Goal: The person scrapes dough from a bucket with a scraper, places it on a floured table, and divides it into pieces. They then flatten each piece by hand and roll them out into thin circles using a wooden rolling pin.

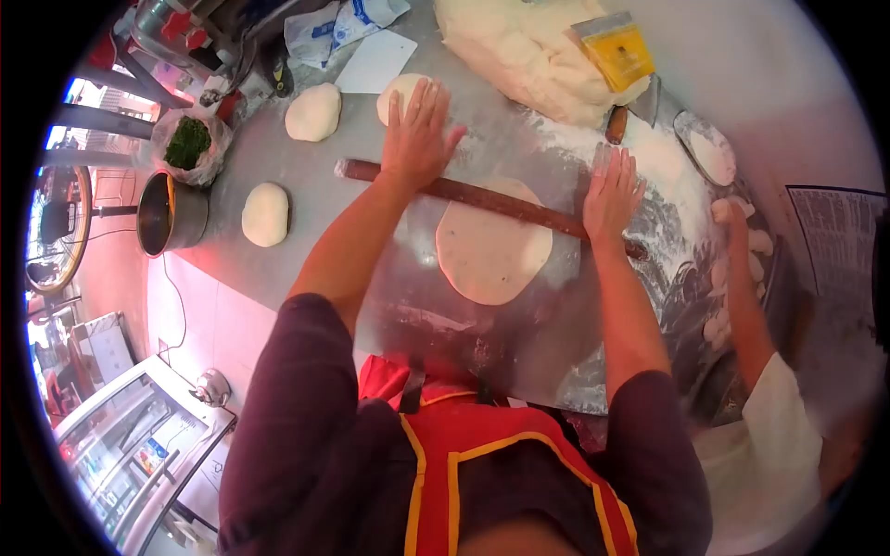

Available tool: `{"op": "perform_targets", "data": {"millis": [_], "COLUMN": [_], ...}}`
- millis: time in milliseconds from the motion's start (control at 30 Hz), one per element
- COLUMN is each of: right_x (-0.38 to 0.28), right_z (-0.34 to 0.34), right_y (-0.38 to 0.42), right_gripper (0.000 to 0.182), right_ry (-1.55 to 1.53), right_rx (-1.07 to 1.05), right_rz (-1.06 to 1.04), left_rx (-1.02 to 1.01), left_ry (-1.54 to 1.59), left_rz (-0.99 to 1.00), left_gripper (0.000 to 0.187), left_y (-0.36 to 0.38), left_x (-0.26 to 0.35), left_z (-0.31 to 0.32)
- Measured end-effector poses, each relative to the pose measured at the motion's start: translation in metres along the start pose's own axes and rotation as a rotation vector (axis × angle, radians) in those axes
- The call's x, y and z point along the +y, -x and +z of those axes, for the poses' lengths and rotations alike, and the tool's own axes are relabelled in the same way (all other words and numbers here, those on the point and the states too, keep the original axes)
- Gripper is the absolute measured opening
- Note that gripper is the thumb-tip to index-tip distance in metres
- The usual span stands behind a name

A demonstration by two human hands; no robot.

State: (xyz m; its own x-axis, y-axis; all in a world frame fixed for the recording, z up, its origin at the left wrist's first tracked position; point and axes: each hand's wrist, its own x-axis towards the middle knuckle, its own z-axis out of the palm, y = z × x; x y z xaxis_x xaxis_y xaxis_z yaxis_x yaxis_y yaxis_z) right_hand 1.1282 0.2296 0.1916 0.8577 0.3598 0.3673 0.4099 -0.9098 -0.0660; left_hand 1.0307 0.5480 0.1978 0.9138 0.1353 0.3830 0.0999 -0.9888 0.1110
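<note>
A brown wooden rolling pin (501,201) lies slantwise across a flattened round of dough (491,255) on the metal table. Near its left end, the palm of my left hand (417,134) rests on the pin with fingers stretched forward. Part of a dough ball (397,93) shows behind those fingers. My right hand (612,196) lies flat over the pin toward its right end, fingers extended and not wrapped around it. Two more dough balls, one farther back (313,112) and one nearer (266,215), sit to the left.
A large dough mass (519,56) with a yellow-bladed scraper (616,54) lies at the back. Loose flour (672,176) covers the right side. Another person's hand (732,211) is by small dough pieces (718,329). A pot (171,215) and bagged greens (188,142) stand left.
</note>
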Motion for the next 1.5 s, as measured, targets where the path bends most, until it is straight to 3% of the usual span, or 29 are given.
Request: {"op": "perform_targets", "data": {"millis": [100, 133, 200, 267, 300, 400, 500, 567, 667, 767, 800, 967, 1033, 1067, 1133, 1200, 1267, 1333, 1433, 1500], "right_x": [-0.009, -0.008, -0.019, -0.029, -0.030, -0.030, -0.020, -0.031, -0.035, -0.041, -0.044, -0.055, -0.075, -0.088, -0.119, -0.171, -0.217, -0.241, -0.217, -0.159], "right_z": [-0.014, -0.020, -0.053, -0.085, -0.096, -0.104, -0.070, -0.063, -0.088, -0.113, -0.116, -0.044, -0.008, -0.003, -0.012, -0.015, -0.004, -0.012, -0.033, -0.033], "right_y": [0.026, 0.057, 0.128, 0.202, 0.221, 0.226, 0.157, 0.148, 0.204, 0.260, 0.265, 0.140, 0.088, 0.070, 0.045, 0.052, 0.075, 0.074, 0.059, 0.056], "right_gripper": [0.055, 0.058, 0.060, 0.060, 0.060, 0.057, 0.055, 0.054, 0.058, 0.060, 0.060, 0.069, 0.058, 0.052, 0.042, 0.027, 0.025, 0.021, 0.024, 0.028], "right_ry": [-0.149, -0.211, -0.125, -0.243, -0.275, -0.286, -0.173, -0.163, -0.164, -0.198, -0.205, -0.719, -0.843, -0.831, -0.788, -0.581, -0.761, -0.679, -0.763, -0.682], "right_rx": [-0.112, -0.169, -0.273, -0.282, -0.287, -0.275, -0.268, -0.283, -0.270, -0.300, -0.312, -0.415, -0.568, -0.752, -1.118, -0.978, -0.697, -0.668, -0.737, -0.790], "right_rz": [-0.063, -0.031, -0.133, -0.115, -0.122, -0.129, -0.095, -0.023, -0.124, -0.167, -0.177, 0.241, 0.495, 0.404, 0.208, -0.329, -0.768, -0.752, -0.223, 0.038], "left_rx": [-0.048, -0.054, -0.319, -0.159, -0.299, -0.307, -0.136, -0.121, -0.254, -0.148, -0.155, -0.246, -0.285, -0.261, -0.258, -0.265, -0.262, -0.262, -0.299, -0.337], "left_ry": [0.132, 0.122, 0.145, 0.278, 0.278, 0.200, 0.101, 0.077, 0.119, 0.202, 0.188, 0.324, 0.304, 0.304, 0.280, 0.264, 0.265, 0.259, 0.236, 0.203], "left_rz": [-0.050, -0.103, -0.100, -0.064, -0.102, -0.052, 0.004, -0.099, -0.111, -0.081, -0.071, 0.035, 0.031, 0.011, -0.024, -0.052, -0.053, -0.064, -0.074, -0.072], "left_gripper": [0.069, 0.072, 0.076, 0.081, 0.081, 0.073, 0.061, 0.060, 0.066, 0.074, 0.065, 0.042, 0.034, 0.019, 0.019, 0.022, 0.029, 0.034, 0.035, 0.035], "left_y": [0.027, 0.061, 0.125, 0.207, 0.226, 0.231, 0.152, 0.150, 0.194, 0.264, 0.270, 0.260, 0.246, 0.247, 0.258, 0.268, 0.279, 0.281, 0.274, 0.267], "left_x": [0.006, 0.009, 0.018, 0.024, 0.031, 0.022, 0.011, 0.019, 0.022, 0.029, 0.031, 0.011, 0.017, 0.022, 0.031, 0.038, 0.039, 0.039, 0.034, 0.029], "left_z": [-0.016, -0.018, -0.056, -0.070, -0.093, -0.097, -0.076, -0.075, -0.093, -0.111, -0.119, -0.112, -0.131, -0.139, -0.153, -0.157, -0.150, -0.149, -0.154, -0.151]}}
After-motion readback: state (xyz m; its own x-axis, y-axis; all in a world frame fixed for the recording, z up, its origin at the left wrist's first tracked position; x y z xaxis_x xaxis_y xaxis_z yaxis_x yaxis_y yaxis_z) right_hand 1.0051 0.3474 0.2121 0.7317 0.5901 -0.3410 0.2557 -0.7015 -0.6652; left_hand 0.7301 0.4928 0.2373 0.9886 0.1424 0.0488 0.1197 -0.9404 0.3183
